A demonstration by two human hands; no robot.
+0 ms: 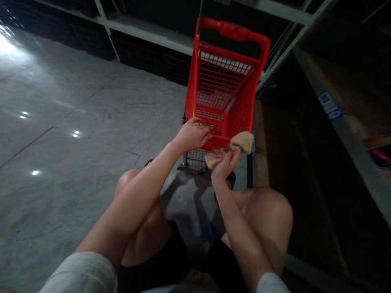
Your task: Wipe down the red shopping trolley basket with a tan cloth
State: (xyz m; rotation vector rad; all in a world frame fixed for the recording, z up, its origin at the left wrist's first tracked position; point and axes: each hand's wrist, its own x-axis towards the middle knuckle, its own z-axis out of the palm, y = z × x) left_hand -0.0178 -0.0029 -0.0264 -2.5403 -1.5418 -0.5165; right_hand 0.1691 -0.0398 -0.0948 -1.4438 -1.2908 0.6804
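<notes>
Floor: Polished grey floor (pixel 61 138), hard and glossy, scored by thin dark seams, spreads across the left side.
Shelving: A pale, straight-edged shelf frame (pixel 152 34) runs behind, the dark shapes beneath it too dim to name.
Left hand: The left hand (pixel 192 135) lies over the near left corner of the cart, fingers bent – whether gripping or merely resting cannot be told.
Red cart: The upright shopping cart (pixel 191 91) shows smooth, moulded plastic, its basket walls pierced in a close lattice, with a thick looped handle (pixel 233 30) at the far end and a wire rack (pixel 196 158) underneath.
Handling step: One hand on the basket, the other bringing fabric to its near edge – by the pose, the step appears to be hand work at that rim.
Next move: It would seem to call for a steady basket and a firm, flat fold of fabric.
Tan cloth: The soft, matte cloth (pixel 242 142), bunched into rounded folds, sits at the near right rim; contact is unclear.
Right hand: The right hand (pixel 226 163) is closed around the cloth, folds bulging at either side.
Beam: At far right, a blue-and-white barcode label (pixel 330 103) marks a dark, flat-faced beam (pixel 357 142).
</notes>
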